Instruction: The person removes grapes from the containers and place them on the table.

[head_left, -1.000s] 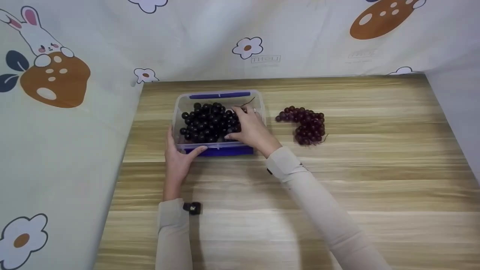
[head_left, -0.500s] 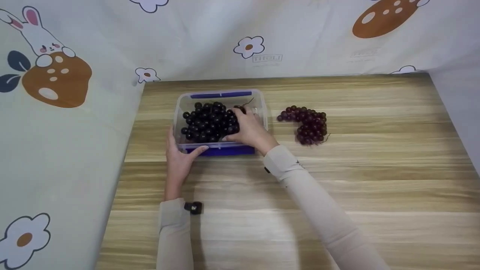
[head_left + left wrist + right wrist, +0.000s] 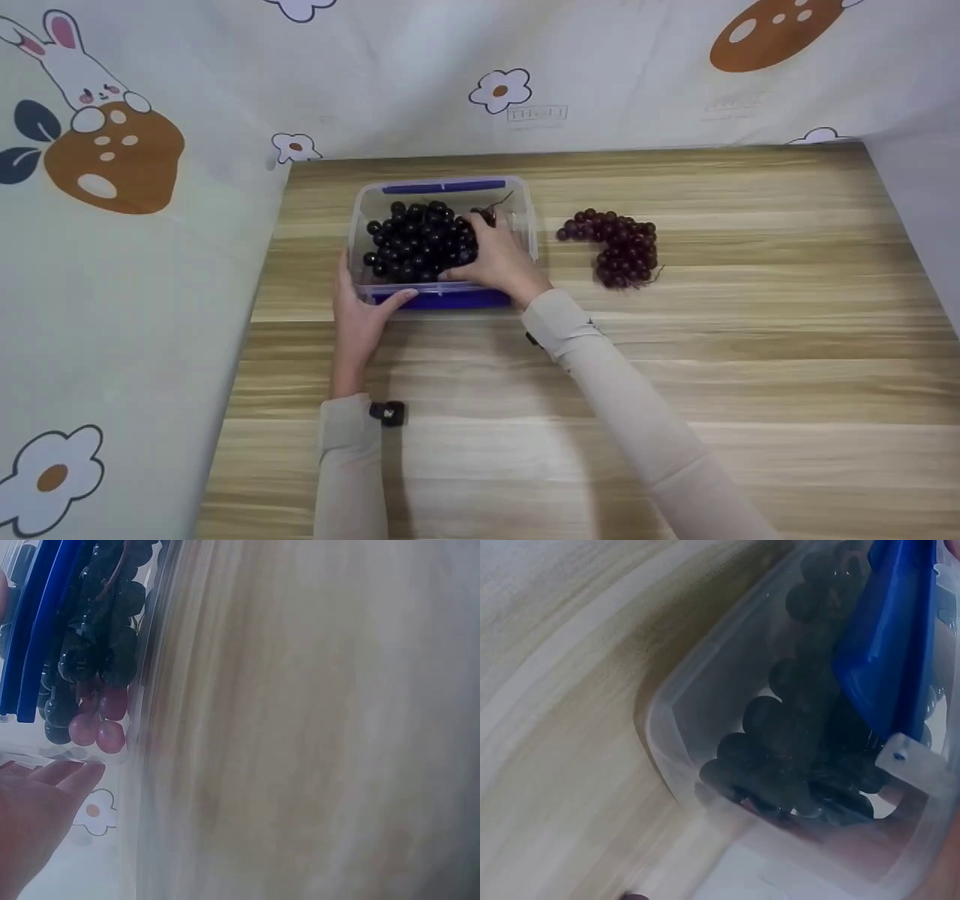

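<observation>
A clear plastic box (image 3: pixel 531 225) with blue clips stands on the table. Dark grapes (image 3: pixel 416 240) fill most of its left and middle. Through the wall in the left wrist view, several red grapes (image 3: pixel 111 736) show at the bottom. My left hand (image 3: pixel 356 319) holds the near left corner, thumb along the front and fingers against the side. Inside the box, my right hand (image 3: pixel 499 259) grips the right part of the dark bunch, thumb near the front wall; its palm side is hidden. A thin stem (image 3: pixel 501 201) sticks out behind it.
Right of the box, a bunch of red grapes (image 3: pixel 622 247) lies on the wood-patterned table (image 3: pixel 750 337). Patterned cloth (image 3: pixel 375 82) hangs behind and at the sides. The box's blue front clip (image 3: pixel 889 652) hangs folded down.
My right hand has shifted slightly left inside the box, against the dark grapes. My left hand keeps its hold on the corner. The head view has tilted a little.
</observation>
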The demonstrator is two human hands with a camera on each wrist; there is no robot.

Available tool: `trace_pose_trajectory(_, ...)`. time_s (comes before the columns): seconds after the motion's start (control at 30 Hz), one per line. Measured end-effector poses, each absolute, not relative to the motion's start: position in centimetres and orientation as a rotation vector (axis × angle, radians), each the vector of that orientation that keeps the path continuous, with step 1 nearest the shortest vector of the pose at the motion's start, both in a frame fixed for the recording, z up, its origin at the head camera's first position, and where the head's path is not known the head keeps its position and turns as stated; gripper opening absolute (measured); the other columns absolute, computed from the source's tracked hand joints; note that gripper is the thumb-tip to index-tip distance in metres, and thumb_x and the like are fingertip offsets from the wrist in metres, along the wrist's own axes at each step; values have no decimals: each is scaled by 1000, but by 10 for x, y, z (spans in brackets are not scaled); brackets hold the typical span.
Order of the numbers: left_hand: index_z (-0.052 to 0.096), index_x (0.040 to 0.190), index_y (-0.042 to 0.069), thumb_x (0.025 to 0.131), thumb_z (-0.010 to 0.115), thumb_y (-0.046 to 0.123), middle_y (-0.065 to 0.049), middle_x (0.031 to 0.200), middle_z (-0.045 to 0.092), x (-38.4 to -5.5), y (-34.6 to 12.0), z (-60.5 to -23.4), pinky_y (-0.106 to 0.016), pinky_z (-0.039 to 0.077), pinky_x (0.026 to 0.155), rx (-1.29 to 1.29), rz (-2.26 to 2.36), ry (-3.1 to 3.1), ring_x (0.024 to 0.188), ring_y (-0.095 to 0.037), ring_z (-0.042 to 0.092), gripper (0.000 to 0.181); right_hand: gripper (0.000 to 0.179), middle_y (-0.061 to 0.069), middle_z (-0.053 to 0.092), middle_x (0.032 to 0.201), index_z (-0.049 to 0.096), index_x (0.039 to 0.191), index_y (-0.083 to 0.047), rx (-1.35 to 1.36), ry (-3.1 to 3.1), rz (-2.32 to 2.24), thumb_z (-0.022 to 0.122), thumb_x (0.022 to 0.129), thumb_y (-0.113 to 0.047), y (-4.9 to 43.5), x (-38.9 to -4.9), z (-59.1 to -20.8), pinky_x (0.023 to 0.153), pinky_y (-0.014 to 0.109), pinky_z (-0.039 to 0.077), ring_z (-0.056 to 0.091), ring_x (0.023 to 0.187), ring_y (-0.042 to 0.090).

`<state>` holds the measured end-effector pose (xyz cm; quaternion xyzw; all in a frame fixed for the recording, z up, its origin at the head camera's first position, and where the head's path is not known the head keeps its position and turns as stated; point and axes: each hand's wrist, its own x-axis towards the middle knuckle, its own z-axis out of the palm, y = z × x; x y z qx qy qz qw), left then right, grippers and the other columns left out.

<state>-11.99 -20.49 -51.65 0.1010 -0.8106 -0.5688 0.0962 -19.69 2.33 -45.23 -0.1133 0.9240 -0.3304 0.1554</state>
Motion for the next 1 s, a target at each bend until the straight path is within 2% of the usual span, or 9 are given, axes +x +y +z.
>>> trace_pose_trajectory(0.23, 17, 169, 5, 78, 97, 22, -15, 174, 21, -120, -204, -517, -39, 13, 133, 284, -1699, -2380, 161, -28, 17, 121, 112, 33, 9, 172, 32, 166, -14, -212, 2652, -995, 91, 80, -52, 22, -194, -454, 110, 60, 50, 39, 149, 51)
trace_pose_trajectory(0.37, 18, 169, 5, 78, 97, 22, -16, 174, 21, -120, -203, -516, -42, 14, 133, 284, -1686, -2385, 161, -30, 18, 122, 109, 34, 11, 171, 34, 165, -15, -167, 2684, -987, 89, 80, -56, 21, -193, -454, 102, 58, 56, 48, 142, 51)
trace_pose_trajectory(0.5, 18, 169, 6, 78, 97, 25, -16, 174, 22, -122, -201, -516, -43, 16, 133, 287, -1678, -2396, 161, -31, 20, 122, 104, 35, 15, 169, 39, 162, -16, -150, 2721, -959, 88, 80, -58, 21, -194, -455, 96, 56, 59, 54, 135, 50)
trace_pose_trajectory(0.63, 18, 169, 6, 78, 97, 24, -16, 173, 23, -123, -200, -517, -44, 16, 133, 286, -1693, -2387, 160, -31, 22, 122, 92, 33, 20, 168, 42, 159, -17, -176, 2736, -948, 86, 85, -51, 22, -195, -456, 89, 53, 61, 59, 127, 48)
trace_pose_trajectory(0.77, 19, 169, 7, 77, 97, 21, -16, 173, 24, -123, -201, -518, -43, 16, 133, 284, -1698, -2372, 160, -32, 23, 122, 83, 31, 24, 167, 44, 157, -17, -207, 2749, -912, 84, 89, -43, 21, -196, -455, 89, 53, 61, 63, 118, 46)
trace_pose_trajectory(1.0, 18, 169, 6, 78, 96, 19, -16, 174, 23, -121, -205, -520, -40, 16, 133, 292, -1700, -2373, 161, -30, 20, 121, 102, 33, 21, 168, 35, 164, -17, -163, 2692, -892, 90, 81, -42, 14, -196, -455, 104, 58, 55, 57, 131, 50)
